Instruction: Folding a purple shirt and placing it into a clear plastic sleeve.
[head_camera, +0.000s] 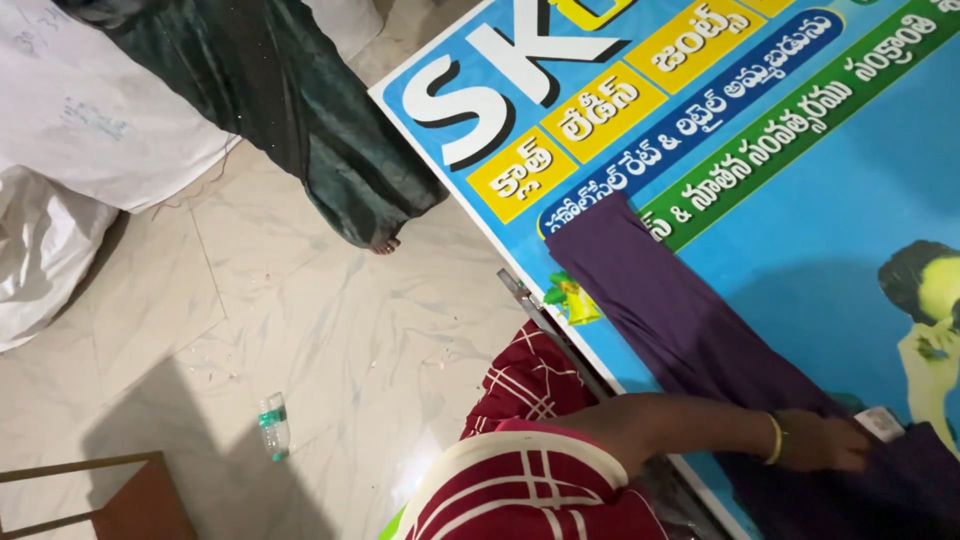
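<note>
The step in hand looked like smoothing out the purple garment (690, 330) on the counter (800, 200), which was covered by a blue printed banner; the cloth lay in a long diagonal strip from mid-counter down to the near edge. The left hand (825, 442), a gold bangle (775, 438) at its wrist, rested flat on the cloth beside a small white label (880, 423), fingers together and pressed down, gripping nothing. The right hand was out of view. The next move probably called for a firm, even stroke along the cloth.

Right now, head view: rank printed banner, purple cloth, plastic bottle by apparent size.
1. printed banner, largest, though cropped by the frame.
2. purple cloth, the hand resting on it.
3. plastic bottle, smallest, though farther away on the floor.
</note>
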